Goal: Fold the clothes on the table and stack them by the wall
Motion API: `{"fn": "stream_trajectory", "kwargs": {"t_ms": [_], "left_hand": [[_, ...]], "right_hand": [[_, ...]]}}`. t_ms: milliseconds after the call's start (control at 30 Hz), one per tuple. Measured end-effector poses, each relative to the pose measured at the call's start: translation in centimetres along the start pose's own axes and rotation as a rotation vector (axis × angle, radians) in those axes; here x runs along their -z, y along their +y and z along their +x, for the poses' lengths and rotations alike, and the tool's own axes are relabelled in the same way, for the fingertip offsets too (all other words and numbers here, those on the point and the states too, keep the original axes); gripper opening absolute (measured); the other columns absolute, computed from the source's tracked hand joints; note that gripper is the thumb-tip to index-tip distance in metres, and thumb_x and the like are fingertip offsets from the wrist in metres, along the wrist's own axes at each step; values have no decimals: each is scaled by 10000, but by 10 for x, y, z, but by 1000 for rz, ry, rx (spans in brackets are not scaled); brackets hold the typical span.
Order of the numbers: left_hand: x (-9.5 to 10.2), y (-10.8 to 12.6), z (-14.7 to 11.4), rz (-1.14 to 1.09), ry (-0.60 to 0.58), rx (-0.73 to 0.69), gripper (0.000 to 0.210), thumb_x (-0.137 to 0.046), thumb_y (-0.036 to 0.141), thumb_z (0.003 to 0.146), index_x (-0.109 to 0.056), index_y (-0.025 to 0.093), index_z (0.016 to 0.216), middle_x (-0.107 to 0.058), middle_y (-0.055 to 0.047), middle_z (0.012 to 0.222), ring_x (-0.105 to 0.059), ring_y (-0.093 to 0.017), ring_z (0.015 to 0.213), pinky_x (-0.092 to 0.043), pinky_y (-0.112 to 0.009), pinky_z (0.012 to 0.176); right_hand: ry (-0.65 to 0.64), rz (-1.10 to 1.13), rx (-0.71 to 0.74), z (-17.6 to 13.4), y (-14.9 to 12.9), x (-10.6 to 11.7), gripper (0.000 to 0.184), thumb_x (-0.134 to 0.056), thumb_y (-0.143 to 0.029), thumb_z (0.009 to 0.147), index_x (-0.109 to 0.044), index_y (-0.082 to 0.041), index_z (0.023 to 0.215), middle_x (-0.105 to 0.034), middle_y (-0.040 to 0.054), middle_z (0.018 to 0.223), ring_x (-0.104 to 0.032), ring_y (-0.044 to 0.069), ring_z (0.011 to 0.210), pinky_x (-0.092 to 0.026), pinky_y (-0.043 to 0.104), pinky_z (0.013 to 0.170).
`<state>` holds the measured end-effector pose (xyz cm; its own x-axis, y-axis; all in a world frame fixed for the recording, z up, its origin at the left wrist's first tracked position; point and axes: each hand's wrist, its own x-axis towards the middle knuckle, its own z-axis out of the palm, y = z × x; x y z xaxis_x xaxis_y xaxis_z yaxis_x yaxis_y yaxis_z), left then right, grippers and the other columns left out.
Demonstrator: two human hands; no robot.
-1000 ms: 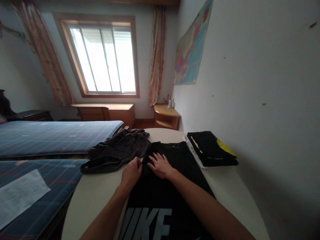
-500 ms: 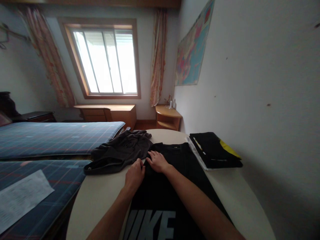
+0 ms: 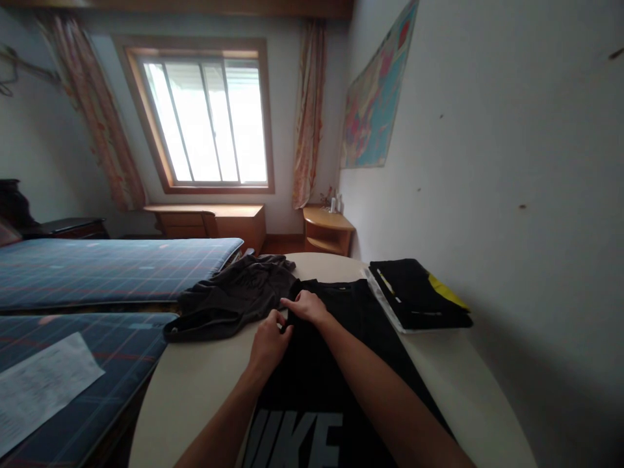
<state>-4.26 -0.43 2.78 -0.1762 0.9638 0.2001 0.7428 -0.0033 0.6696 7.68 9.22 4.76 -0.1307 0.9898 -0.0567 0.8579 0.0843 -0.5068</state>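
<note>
Black shirt (image 3: 305, 380) — grey garment (image 3: 238, 292) touching, folded clothes (image 3: 414, 292) beside

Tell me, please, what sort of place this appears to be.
Probably a bedroom: plaid mattresses lie at the left, patterned curtains hang either side of the window, and a wooden desk stands below it.

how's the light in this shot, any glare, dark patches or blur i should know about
In the head view, the window is blown out to near white; in the same view, the black shirt is so dark that its folds barely show, the wall falls into shadow at lower right, and the print on the paper sheet is too soft to read.
</note>
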Motion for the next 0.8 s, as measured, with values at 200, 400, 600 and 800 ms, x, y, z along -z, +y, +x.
{"fn": "stream_trajectory", "kwargs": {"t_ms": [200,400,600,800], "left_hand": [[4,19,-10,-250,-86,-65,277,-621,77,802,-410,234,713,-743,-23,1022,-714,-162,841,-498,-245,746],[4,39,-22,-527,-185,-190,295,-587,50,764,-361,227,698,-647,-69,1310,-691,-188,1014,-541,-306,878],[-15,46,-40,-568,-334,-307,254,-414,15,837,-513,226,937,-569,-61,1388,-639,-176,1154,-560,-287,865],[-34,30,-47,-211,-320,-532,568,-553,77,804,-497,206,1354,-439,-97,1522,-392,-237,1418,-316,-444,1194]], "right_hand": [[-39,59,-34,5,3,2,506,-751,-325,687,-698,-168,1165,-720,151,1150,-682,317,1057,-534,326,791],[19,187,79,11,25,16,561,-610,-193,769,-603,-133,1327,-720,113,1169,-681,264,1043,-528,288,849],[63,241,155,5,65,38,736,-527,-98,757,-427,-145,1485,-625,116,1349,-623,249,1171,-500,314,955],[126,179,168,-7,98,44,826,-444,-31,758,-266,-126,1559,-470,137,1503,-487,218,1342,-397,356,1101]]}}
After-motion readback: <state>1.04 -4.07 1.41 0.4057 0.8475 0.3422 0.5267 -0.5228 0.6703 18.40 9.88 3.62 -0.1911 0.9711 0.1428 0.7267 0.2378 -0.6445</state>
